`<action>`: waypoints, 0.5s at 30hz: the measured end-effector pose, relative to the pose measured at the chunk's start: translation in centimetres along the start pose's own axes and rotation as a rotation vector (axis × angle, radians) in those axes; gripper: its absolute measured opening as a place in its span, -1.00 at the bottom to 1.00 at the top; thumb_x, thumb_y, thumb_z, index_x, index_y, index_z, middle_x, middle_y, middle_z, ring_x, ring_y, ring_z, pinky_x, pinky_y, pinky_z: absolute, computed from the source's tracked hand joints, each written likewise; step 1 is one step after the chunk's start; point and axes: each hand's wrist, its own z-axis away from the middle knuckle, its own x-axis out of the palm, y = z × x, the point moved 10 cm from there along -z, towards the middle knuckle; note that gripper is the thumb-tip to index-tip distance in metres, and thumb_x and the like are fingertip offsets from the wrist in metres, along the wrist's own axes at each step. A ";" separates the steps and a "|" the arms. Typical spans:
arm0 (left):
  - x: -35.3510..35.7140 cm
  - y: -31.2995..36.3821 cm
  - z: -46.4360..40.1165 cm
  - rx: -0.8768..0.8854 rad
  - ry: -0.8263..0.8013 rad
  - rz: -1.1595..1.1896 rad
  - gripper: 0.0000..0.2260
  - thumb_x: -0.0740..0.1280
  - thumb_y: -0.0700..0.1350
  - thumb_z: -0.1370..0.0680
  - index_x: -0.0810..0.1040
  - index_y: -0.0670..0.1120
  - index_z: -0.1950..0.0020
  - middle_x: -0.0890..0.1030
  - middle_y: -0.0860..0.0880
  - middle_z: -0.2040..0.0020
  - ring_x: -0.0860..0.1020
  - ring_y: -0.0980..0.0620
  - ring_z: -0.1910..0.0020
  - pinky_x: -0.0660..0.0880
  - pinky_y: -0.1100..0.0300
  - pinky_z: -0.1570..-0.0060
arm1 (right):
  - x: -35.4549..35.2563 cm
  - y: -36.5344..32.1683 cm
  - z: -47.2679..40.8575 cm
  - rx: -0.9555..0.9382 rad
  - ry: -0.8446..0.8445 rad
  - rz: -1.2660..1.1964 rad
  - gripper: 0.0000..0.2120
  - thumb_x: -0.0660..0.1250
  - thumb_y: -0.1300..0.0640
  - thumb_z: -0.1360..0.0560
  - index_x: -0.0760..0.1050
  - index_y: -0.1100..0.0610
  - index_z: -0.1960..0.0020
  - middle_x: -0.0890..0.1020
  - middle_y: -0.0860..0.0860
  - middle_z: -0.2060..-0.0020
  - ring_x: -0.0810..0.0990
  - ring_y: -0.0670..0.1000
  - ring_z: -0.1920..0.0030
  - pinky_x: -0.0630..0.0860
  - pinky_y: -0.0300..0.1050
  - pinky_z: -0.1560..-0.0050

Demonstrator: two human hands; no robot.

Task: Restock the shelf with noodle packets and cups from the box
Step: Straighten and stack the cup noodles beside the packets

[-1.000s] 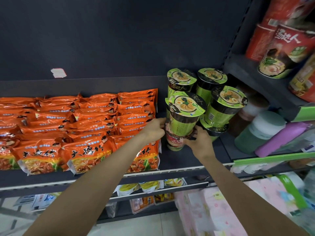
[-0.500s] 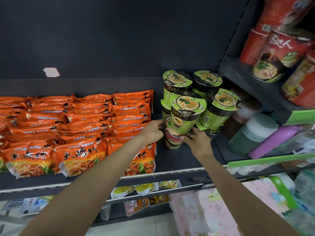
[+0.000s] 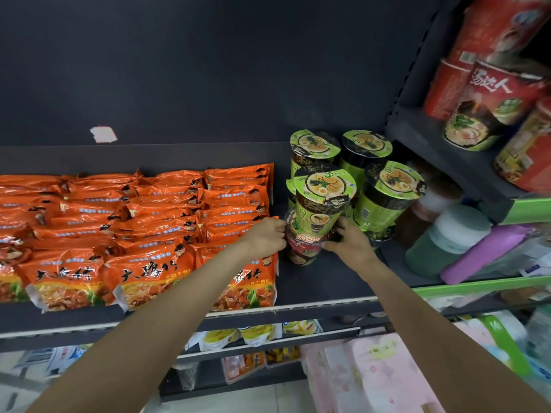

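Left hand [image 3: 266,237]: we brace the red cup [image 3: 302,247] from its left, fingers closed against it.
Right hand [image 3: 347,241]: clasps its right side, steadying the green cup [image 3: 320,208] stacked above on the shelf [image 3: 325,284].

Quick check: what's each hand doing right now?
Left hand: closed on the left side of the red noodle cup.
Right hand: closed on its right side.

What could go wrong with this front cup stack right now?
The green cup stands tilted on the red cup; if the left hand or right hand loosens its grip, it could topple off. A nudge could also upset the leaning neighbour cup beside it.
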 end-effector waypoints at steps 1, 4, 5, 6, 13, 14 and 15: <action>-0.4 0.3 0.1 0.008 0.022 0.011 -0.53 0.19 -0.42 -0.51 0.32 -0.22 -0.43 0.41 -0.16 -0.38 0.39 -0.06 -0.36 0.33 0.26 -0.23 | -0.5 -0.7 0.3 -0.036 0.029 -0.033 -0.38 0.43 0.33 -0.41 0.28 0.18 -0.40 0.47 0.07 -0.29 0.41 0.06 -0.32 0.34 -0.18 -0.20; -1.4 1.3 0.3 0.046 0.089 0.031 -0.55 0.18 -0.41 -0.53 0.29 -0.25 -0.43 0.41 -0.18 -0.39 0.38 -0.08 -0.37 0.30 0.28 -0.24 | -2.0 -2.4 1.1 -0.131 0.106 -0.110 -0.25 0.46 0.27 -0.40 0.16 0.10 -0.47 0.43 0.03 -0.31 0.39 0.01 -0.32 0.34 -0.21 -0.19; -1.6 1.5 0.3 0.055 0.094 0.022 -0.54 0.19 -0.41 -0.54 0.28 -0.25 -0.44 0.40 -0.17 -0.39 0.37 -0.08 -0.38 0.30 0.28 -0.24 | -2.5 -2.9 1.4 -0.158 0.128 -0.128 -0.20 0.47 0.25 -0.39 0.11 0.07 -0.49 0.41 0.02 -0.33 0.39 -0.01 -0.31 0.37 -0.25 -0.16; -1.6 1.8 0.3 0.060 0.094 0.005 -0.54 0.19 -0.40 -0.53 0.27 -0.25 -0.44 0.40 -0.16 -0.39 0.37 -0.08 -0.38 0.30 0.26 -0.25 | -2.8 -3.5 1.6 -0.187 0.142 -0.150 -0.14 0.48 0.24 -0.39 0.06 0.05 -0.51 0.38 0.00 -0.34 0.39 -0.04 -0.29 0.39 -0.35 -0.10; -1.2 2.5 0.1 0.068 0.060 -0.180 -0.54 0.16 -0.36 -0.49 0.41 -0.13 -0.38 0.49 -0.16 -0.33 0.43 -0.12 -0.32 0.39 0.05 -0.31 | -4.4 -7.5 3.0 -0.357 0.221 0.121 -0.26 0.43 0.11 -0.45 0.12 -0.10 -0.50 0.22 0.04 -0.38 0.21 -0.04 -0.42 0.28 -0.11 -0.38; -1.2 2.6 0.2 0.076 0.066 -0.220 -0.53 0.16 -0.36 -0.49 0.40 -0.13 -0.39 0.48 -0.16 -0.34 0.43 -0.12 -0.33 0.39 0.07 -0.31 | -4.4 -7.8 2.8 -0.355 0.211 0.164 -0.34 0.41 0.10 -0.47 0.21 -0.06 -0.48 0.25 0.08 -0.36 0.27 0.03 -0.40 0.31 -0.05 -0.39; -1.1 2.7 0.2 0.085 0.069 -0.265 -0.52 0.16 -0.36 -0.49 0.37 -0.14 -0.41 0.46 -0.17 -0.36 0.42 -0.13 -0.34 0.38 0.09 -0.31 | -4.3 -8.0 2.6 -0.351 0.205 0.205 -0.40 0.39 0.10 -0.48 0.26 -0.03 -0.46 0.29 0.10 -0.33 0.33 0.07 -0.36 0.34 -0.01 -0.37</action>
